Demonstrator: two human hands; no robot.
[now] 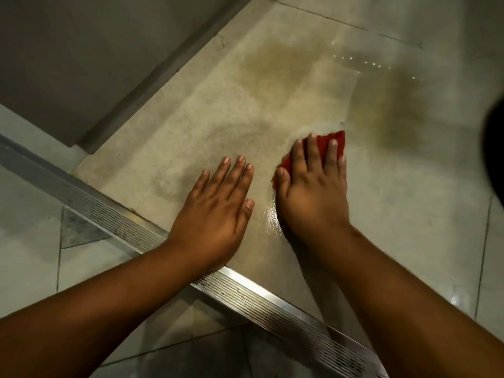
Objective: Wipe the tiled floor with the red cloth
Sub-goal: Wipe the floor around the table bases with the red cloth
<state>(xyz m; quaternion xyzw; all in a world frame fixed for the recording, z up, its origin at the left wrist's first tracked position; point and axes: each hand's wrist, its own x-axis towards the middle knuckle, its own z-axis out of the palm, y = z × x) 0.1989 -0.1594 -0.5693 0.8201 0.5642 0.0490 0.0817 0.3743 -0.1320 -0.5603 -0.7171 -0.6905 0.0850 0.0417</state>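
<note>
A: Where is your right hand (313, 192) in this frame?

B: Your right hand lies flat on the red cloth (331, 144), fingers (312, 152) spread and pressing it onto the tiled floor (191, 124). It is not closed around the fabric; the palm and fingers cover it, and only a red corner shows past the fingertips, with a sliver by the thumb.

A: And the cloth itself?

B: It sits on the beige tile right of centre, at the near edge of a yellow-brown stain (395, 113). A 2nd patch of the same stain (275, 61) lies farther away, to the left. A wet sheen (272, 219) glistens on the tile just beside your right wrist.

A: What is your left hand (218, 211) doing?

B: It rests open, palm down, directly on the bare tile, fingers together and pointing away from you. It holds nothing and lies just beside the right hand without touching it.

A: What else frames the scene?

B: A ribbed metal threshold strip (245, 298) runs diagonally under both forearms, dividing the beige tile from paler glossy tiles (27, 268) nearer you. A grey wall (81, 50) rises at upper left. A dark blurred shape (495, 159) intrudes at the right edge; you cannot tell what it is.
</note>
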